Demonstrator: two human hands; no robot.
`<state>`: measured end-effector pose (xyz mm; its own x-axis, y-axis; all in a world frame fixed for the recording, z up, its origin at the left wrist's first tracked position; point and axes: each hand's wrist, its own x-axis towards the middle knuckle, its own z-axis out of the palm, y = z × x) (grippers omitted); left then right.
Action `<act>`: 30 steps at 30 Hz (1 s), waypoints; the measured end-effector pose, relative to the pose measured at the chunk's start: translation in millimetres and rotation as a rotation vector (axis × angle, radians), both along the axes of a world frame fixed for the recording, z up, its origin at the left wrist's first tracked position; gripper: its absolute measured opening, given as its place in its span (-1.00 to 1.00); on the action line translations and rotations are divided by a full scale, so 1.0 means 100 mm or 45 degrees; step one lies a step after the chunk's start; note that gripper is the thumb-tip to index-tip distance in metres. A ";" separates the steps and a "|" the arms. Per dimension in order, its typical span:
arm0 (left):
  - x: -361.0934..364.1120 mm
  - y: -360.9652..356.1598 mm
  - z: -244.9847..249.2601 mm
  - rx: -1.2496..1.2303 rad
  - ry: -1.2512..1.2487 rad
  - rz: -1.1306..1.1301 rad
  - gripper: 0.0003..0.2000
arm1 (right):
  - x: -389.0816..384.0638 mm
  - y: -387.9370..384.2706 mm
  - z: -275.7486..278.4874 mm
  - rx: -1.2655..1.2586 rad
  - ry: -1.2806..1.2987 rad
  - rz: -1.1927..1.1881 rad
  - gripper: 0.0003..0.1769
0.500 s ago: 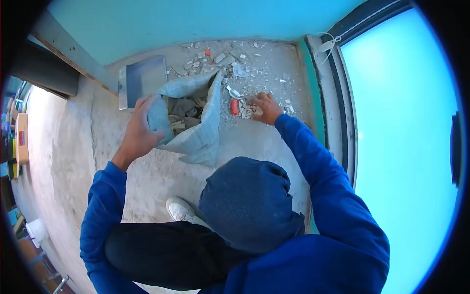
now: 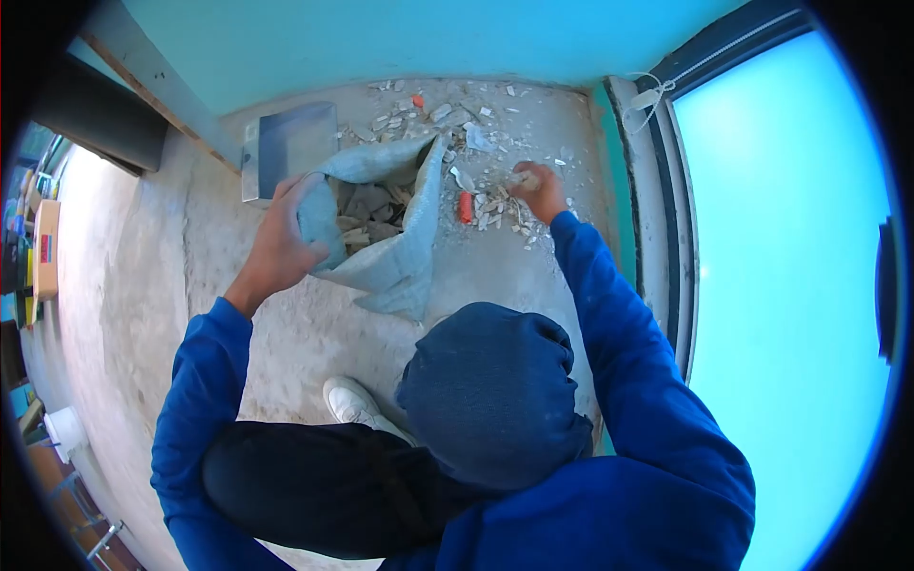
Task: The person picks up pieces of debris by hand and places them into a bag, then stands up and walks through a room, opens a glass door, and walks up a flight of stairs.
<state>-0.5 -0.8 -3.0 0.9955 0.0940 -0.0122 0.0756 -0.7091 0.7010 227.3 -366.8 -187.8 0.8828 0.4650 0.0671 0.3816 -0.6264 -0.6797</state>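
Note:
My left hand (image 2: 286,243) grips the rim of a pale woven sack (image 2: 405,257), which stands open on the floor with broken debris (image 2: 371,214) inside. To the right of the sack, my right hand (image 2: 540,190) is closed around some pale rubble fragments, just above a small pile of chips (image 2: 492,207). A red cylindrical piece (image 2: 466,207) lies between the sack and that hand. More rubble (image 2: 457,116) is scattered toward the wall, with a crumpled clear plastic bit (image 2: 478,138) among it.
Behind the sack, a metal dustpan-like tray (image 2: 290,143) rests on the floor. A teal wall (image 2: 409,43) rises at the back, and a bright door panel (image 2: 781,285) stands at the right. Boxes (image 2: 46,249) are at the far left.
My right hand has lifted from the chip pile and moved slightly right, its fingers now closed on fragments. My left hand stays on the sack's rim. The whole view has shifted slightly.

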 end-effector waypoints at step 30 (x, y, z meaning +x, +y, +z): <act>-0.06 0.03 0.06 -0.116 0.023 0.065 -0.25 | -0.17 1.34 1.40 0.018 -0.109 0.702 -0.77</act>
<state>-6.9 1.9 2.9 0.9889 0.1425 -0.0410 0.1234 -0.6374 0.7606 210.3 -232.7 -48.1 0.5001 0.8550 0.1374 0.7046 -0.3095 -0.6386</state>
